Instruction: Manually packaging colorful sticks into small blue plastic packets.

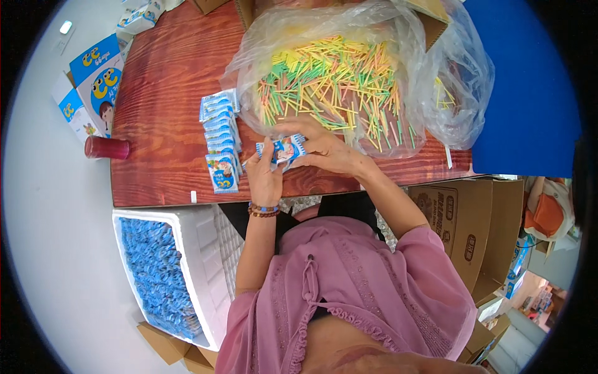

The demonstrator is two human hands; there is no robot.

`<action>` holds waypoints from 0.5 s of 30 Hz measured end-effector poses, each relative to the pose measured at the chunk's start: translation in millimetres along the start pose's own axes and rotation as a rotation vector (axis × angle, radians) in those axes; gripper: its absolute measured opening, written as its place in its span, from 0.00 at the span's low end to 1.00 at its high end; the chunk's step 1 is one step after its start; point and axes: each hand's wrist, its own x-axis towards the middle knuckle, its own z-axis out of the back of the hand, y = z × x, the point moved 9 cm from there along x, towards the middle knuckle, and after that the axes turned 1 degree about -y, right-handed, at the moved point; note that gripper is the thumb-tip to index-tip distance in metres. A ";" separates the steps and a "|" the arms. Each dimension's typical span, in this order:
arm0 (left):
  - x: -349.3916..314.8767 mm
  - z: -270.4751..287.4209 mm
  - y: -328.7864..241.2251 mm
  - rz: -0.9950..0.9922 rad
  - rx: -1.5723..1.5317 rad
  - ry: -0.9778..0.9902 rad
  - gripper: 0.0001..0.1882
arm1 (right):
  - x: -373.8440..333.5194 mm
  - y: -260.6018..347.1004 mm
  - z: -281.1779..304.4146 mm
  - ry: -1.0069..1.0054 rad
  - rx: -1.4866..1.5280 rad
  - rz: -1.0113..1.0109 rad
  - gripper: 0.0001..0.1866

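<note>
Between my two hands is a small blue and white packet (283, 150), held just above the table's near part. My left hand (265, 174) pinches its left end with thumb and fingers. Around the right end close the fingers of my right hand (327, 149). To the left of my hands a row of similar packets (222, 140) lies overlapping on the wooden table (168, 93). Beyond my hands, many thin yellow, green and pink sticks (336, 81) are spread on a clear plastic bag (249, 56). Whether sticks are in the held packet cannot be seen.
A white foam box (199, 274) full of blue packets (156, 268) stands low at the left. A dark red cylinder (107, 148) lies by the table's left edge, near blue and white cartons (96, 81). At the right are a cardboard box (461, 218) and a blue surface (523, 93).
</note>
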 end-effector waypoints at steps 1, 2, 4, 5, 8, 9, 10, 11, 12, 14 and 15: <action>0.5 3.5 3.2 0.007 -0.003 0.006 0.09 | -1.8 -5.1 3.3 -0.003 -0.007 -0.006 0.11; 1.2 7.4 8.7 0.035 0.018 0.002 0.10 | -3.2 -11.3 4.7 0.046 0.071 -0.018 0.12; 3.3 14.6 14.9 0.056 0.038 -0.026 0.11 | 0.6 -9.5 18.3 0.074 0.204 -0.037 0.13; 3.8 17.2 13.8 0.055 0.032 -0.025 0.11 | 2.5 -12.2 25.5 0.079 0.199 -0.037 0.13; 4.7 21.4 1.3 -0.027 0.062 -0.046 0.10 | 8.6 -71.4 79.7 -0.181 0.137 -0.438 0.11; 3.1 19.3 1.8 -0.027 0.060 -0.043 0.10 | 15.4 -84.9 97.9 -0.223 -0.054 -0.449 0.11; 0.6 12.7 0.7 -0.032 0.037 -0.010 0.09 | 21.9 -95.3 102.2 -0.220 -0.054 -0.446 0.11; -0.6 7.5 -0.4 -0.038 0.013 0.024 0.09 | 28.8 -100.9 110.1 -0.222 -0.303 -0.432 0.11; 0.0 13.6 3.5 -0.026 -0.011 -0.006 0.09 | 33.8 -104.3 115.6 -0.223 -0.551 -0.413 0.11; -3.9 14.5 0.2 -0.030 -0.008 -0.042 0.08 | 40.8 -104.7 116.8 -0.228 -0.811 -0.335 0.10; -4.8 16.4 -0.5 -0.033 0.000 -0.075 0.09 | 44.1 -99.5 117.2 -0.235 -1.067 -0.254 0.10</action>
